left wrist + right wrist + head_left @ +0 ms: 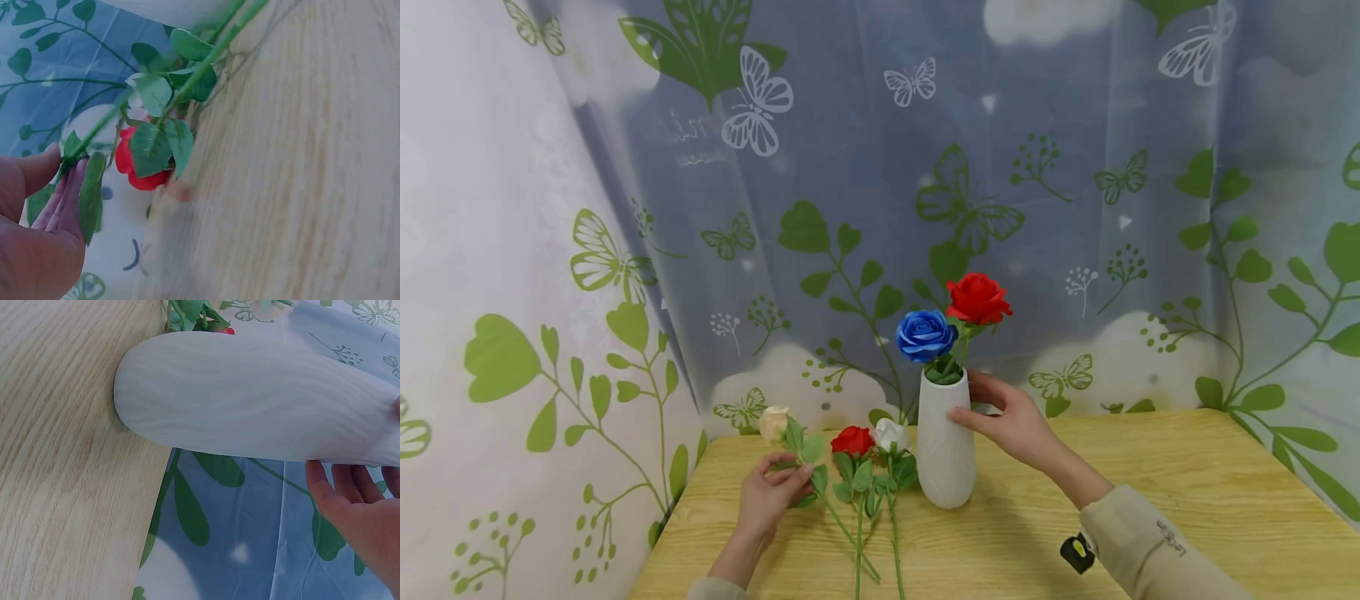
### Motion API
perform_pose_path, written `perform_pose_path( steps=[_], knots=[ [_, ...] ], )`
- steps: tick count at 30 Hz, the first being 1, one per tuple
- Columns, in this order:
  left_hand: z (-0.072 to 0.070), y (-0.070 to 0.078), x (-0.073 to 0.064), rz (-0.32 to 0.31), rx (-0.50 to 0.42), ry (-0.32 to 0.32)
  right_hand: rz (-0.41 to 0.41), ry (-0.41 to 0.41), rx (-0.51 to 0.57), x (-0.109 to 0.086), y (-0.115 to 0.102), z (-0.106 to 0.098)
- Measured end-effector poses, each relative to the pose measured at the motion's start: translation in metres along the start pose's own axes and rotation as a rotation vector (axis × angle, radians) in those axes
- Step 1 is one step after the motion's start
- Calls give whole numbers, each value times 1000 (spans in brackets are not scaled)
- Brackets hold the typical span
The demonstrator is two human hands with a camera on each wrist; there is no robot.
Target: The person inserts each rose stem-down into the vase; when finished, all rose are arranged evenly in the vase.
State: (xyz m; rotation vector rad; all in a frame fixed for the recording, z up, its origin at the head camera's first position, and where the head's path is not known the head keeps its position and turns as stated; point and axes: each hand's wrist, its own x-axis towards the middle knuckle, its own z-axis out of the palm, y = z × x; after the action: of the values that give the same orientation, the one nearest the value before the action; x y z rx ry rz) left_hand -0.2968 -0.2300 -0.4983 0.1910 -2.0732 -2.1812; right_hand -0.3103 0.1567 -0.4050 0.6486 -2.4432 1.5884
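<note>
While left fingers pinch a cream rose's stem, right fingers clasp a vase.

Soft, diffuse light fills the head view, palest at left on the leaf-printed fabric curtain and dimmer across its blue-grey middle, with a faint shadow on the yellow wood-grain counter beside the tall white textured vase. Both wrist views are hazier, their colours muted and fine detail soft.
</note>
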Motion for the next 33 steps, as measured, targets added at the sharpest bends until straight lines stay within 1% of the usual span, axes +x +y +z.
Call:
perform_pose_path(
  steps=[3,7,10,13,21,23,26,29,33],
  knots=[
    [0,5,-1,24,-10,23,2,-1,-1,0,-1,0],
    [0,12,-2,38,-28,42,8,1,-6,0,-1,-1],
    [0,18,-3,51,-25,45,11,3,-8,1,-1,-1],
    [0,24,-5,80,-17,46,10,2,-8,0,0,-1],
    [-1,40,-8,158,-53,52,4,1,-4,-1,1,1],
    [-1,45,-7,176,-76,59,2,-1,-3,-1,1,1],
    [-2,54,-8,184,-116,74,3,-2,-4,-1,2,1],
    [-3,65,-9,170,-172,78,5,-3,-4,-1,1,0],
    [-1,81,-11,162,-271,90,6,-4,-4,-1,1,0]
  ],
)
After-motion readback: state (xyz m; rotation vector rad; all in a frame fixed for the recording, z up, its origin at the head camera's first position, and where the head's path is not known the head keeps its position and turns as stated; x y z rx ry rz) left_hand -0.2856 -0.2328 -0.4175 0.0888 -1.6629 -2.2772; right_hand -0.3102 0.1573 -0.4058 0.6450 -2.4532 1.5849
